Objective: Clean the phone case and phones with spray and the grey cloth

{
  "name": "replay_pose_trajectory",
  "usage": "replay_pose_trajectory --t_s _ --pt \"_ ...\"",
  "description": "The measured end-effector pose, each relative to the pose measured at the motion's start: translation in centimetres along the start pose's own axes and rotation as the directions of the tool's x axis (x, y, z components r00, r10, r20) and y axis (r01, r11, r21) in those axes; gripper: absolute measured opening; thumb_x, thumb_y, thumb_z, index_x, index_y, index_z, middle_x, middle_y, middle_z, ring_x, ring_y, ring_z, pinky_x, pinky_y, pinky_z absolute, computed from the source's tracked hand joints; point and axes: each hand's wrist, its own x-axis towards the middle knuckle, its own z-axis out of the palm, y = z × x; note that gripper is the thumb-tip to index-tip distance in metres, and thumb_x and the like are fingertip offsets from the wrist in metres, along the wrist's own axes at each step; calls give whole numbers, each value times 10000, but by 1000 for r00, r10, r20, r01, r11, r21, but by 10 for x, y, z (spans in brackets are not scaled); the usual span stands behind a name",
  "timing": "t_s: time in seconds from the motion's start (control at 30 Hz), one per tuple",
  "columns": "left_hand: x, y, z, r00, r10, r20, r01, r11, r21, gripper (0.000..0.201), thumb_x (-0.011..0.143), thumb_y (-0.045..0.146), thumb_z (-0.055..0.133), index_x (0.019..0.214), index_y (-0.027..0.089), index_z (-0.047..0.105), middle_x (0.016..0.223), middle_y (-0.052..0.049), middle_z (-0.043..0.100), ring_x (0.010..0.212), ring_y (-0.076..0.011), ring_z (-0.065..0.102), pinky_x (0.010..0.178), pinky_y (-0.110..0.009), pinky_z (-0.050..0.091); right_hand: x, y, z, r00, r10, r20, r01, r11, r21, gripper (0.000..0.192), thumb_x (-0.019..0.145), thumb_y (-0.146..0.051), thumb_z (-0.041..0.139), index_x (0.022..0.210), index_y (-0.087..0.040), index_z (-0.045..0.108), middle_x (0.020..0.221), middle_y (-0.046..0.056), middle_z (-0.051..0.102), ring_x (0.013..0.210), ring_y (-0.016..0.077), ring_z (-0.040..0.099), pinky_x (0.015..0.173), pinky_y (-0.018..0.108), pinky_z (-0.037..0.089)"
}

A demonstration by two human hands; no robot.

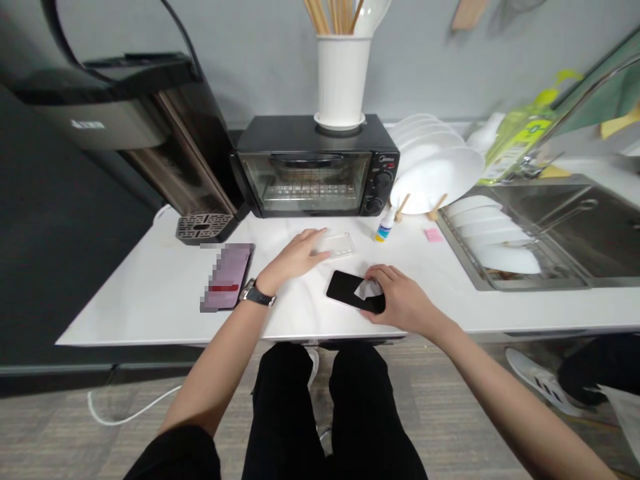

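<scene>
My left hand (300, 253), with a black-strapped watch on its wrist, grips the left end of a clear phone case (343, 245) between thumb and fingers. The case lies flat on the white counter. To its lower right, a phone (345, 287) with a dark screen lies face up. My right hand (404, 299) is closed around the phone's right end, thumb on the near edge and fingers on the far edge. A crumpled pale grey wipe (367, 289) rests on the screen by those fingers. Whether the fingers also pinch the wipe is unclear.
A toaster oven (305, 187) stands behind, a white utensil cup (343, 80) on top. A small bottle (385, 227) and pink slip (433, 235) sit right. Left are another phone (230, 273) and a water dispenser (165, 133); plates (440, 177) and a sink (595, 267) lie right.
</scene>
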Motion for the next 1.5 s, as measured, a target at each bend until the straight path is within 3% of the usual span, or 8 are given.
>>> replay_pose_trajectory --t_s 0.07,0.17,0.4,0.53,0.73,1.1,1.27,1.5 --pt "-19 -1 2 1000 -10 13 10 1000 10 856 1007 524 660 1729 165 372 1778 -163 428 1638 -323 415 1379 -419 299 -2 2 -5 1000 14 -2 -14 1000 -4 606 776 -423 852 1322 -343 600 1338 155 737 1217 466 706 1034 660 604" --pt "-36 0 6 1000 -24 -12 25 1000 5 836 1004 503 661 1722 182 375 1799 -159 400 1676 -335 354 1402 -430 253 -3 8 -11 1000 27 -3 -27 1000 6 681 784 -454 835 1398 -341 565 1323 152 764 1165 466 742 976 648 621" --pt "-32 7 6 998 54 -25 -55 997 -55 721 1010 375 659 1693 282 445 1738 -87 518 1593 -323 479 1367 -464 349 6 21 -22 1000 13 4 -13 998 67 520 833 -419 774 1331 -366 631 1107 51 840 841 343 800 795 527 664" --pt "-34 10 3 993 115 9 -113 990 -84 685 966 386 721 1627 313 554 1680 -58 568 1553 -324 508 1355 -435 368 2 16 -18 999 4 -38 -2 998 57 514 793 -420 827 1285 -348 696 1193 95 824 995 401 801 885 597 671" --pt "-35 12 8 984 173 47 -166 978 -124 839 911 465 818 1672 335 488 1692 -91 518 1596 -320 455 1365 -415 345 -4 8 0 995 -36 -92 42 997 65 722 748 -370 865 1442 -317 671 1430 157 733 1311 471 702 1142 705 584" --pt "-35 4 13 991 133 -6 -133 985 -110 773 1021 420 648 1718 221 380 1772 -151 427 1647 -369 391 1405 -469 281 16 6 -4 983 -182 24 176 972 158 830 637 -190 836 1431 -386 693 1333 91 758 1252 387 734 1117 626 631" --pt "-35 3 13 991 131 10 -128 983 -133 795 1006 400 666 1723 262 351 1787 -121 415 1669 -314 368 1413 -447 262 17 5 -7 973 -232 15 227 962 152 841 664 -207 825 1468 -390 662 1428 114 695 1355 388 675 1196 624 571" --pt "-39 8 12 969 219 116 -182 947 -264 1143 910 342 786 1794 220 72 1881 -153 173 1718 -270 304 1408 -389 292 60 23 -13 958 -281 54 272 953 137 809 695 -243 835 1479 -336 663 1467 134 677 1366 392 641 1225 632 512"
